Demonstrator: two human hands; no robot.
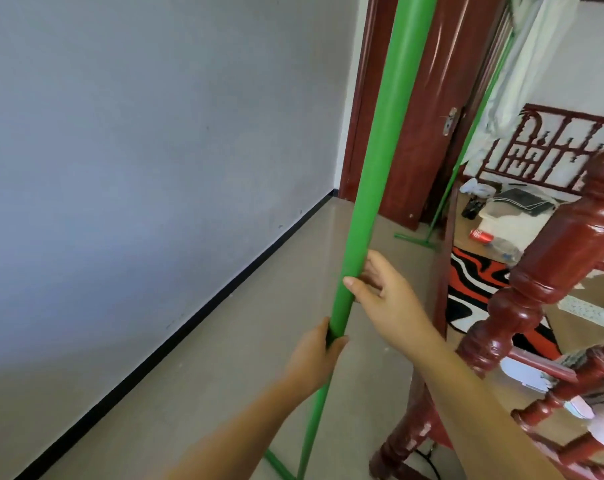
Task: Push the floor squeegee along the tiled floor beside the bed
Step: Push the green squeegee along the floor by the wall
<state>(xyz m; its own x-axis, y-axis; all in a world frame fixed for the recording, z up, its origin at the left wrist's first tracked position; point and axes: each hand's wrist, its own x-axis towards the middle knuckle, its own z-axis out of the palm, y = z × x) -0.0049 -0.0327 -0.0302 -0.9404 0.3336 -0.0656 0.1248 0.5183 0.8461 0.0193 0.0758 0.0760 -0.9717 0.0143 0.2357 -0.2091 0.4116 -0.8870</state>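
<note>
The floor squeegee's thick green handle [373, 161] stands nearly upright in the middle of the view. It narrows to a thin green shaft lower down, and part of its green head [279, 466] shows on the beige tiled floor [224, 341] at the bottom edge. My left hand [316, 355] is closed around the handle where it narrows. My right hand [380, 289] holds the handle just above, thumb across the front and fingers loosely curled behind. The red wooden bed frame [567, 258] rises close on the right.
A grey wall with black skirting [189, 327] runs along the left. A dark red door [418, 133] stands ahead, with a second green squeegee [418, 239] leaning by it. The bed holds a red can, bags and a red, black and white patterned cloth [480, 282].
</note>
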